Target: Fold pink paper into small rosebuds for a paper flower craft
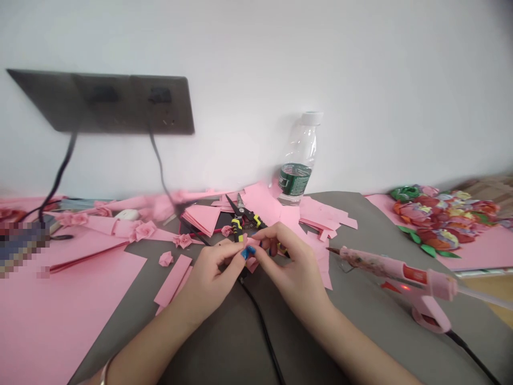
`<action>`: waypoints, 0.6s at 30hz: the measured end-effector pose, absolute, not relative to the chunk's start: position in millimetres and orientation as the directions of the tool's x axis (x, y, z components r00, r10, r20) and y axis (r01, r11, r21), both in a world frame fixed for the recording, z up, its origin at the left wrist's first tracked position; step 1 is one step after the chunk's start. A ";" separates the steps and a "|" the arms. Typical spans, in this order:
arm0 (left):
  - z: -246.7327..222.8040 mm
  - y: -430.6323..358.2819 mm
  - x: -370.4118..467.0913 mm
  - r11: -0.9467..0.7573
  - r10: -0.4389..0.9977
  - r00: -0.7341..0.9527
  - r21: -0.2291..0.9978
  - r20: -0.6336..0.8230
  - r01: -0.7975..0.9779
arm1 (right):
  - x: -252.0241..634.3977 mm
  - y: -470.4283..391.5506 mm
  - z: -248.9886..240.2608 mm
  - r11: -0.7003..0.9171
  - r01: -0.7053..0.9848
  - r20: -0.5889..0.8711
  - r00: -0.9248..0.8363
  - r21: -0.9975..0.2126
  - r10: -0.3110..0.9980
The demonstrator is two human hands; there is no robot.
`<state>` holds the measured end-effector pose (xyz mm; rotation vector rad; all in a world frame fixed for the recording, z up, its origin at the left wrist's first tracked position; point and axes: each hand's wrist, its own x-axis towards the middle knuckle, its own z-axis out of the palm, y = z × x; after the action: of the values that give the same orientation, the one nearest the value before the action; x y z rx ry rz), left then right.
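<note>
At the middle of the table my left hand [219, 268] and my right hand [292, 255] meet fingertip to fingertip, both closed in a pinch. Between them is a small piece of pink paper [246, 239], mostly covered by the fingers. Just behind the hands lie open scissors [240, 216] with yellow and black handles, blades pointing away. A folded pink paper rose [166, 259] and pink paper strips [173, 283] rest to the left of my left hand. Right of my right hand lies a pink hot glue gun [401, 278] with a small red light lit.
A clear bottle [297, 160] with a green label leans near the wall. Pink sheets [80, 305] and paper roses [143, 231] cover the left side. Colourful flowers [444, 214] lie at far right. A black cable [260, 321] runs toward me; a socket panel [128, 104] is on the wall.
</note>
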<state>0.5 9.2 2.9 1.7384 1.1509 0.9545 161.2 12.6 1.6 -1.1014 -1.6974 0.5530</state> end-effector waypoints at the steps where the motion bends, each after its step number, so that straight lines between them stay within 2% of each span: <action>1: 3.0 9.2 0.4 -0.243 0.944 0.295 0.916 0.147 0.319 | 161.4 13.0 1.8 0.484 0.416 0.494 -0.093 -0.770 0.865; 9: 5.0 9.7 1.2 -0.186 0.962 0.242 0.952 0.126 0.244 | 162.2 13.5 1.2 0.510 0.441 0.502 -0.146 -0.738 0.852; 18: 4.3 9.6 0.9 -0.173 0.966 0.232 0.954 0.115 0.244 | 161.4 12.4 1.8 0.544 0.439 0.532 -0.163 -0.715 0.831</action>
<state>0.9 9.6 4.3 1.6081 1.1580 1.0113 161.4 12.4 1.8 -1.0536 -1.7919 0.4957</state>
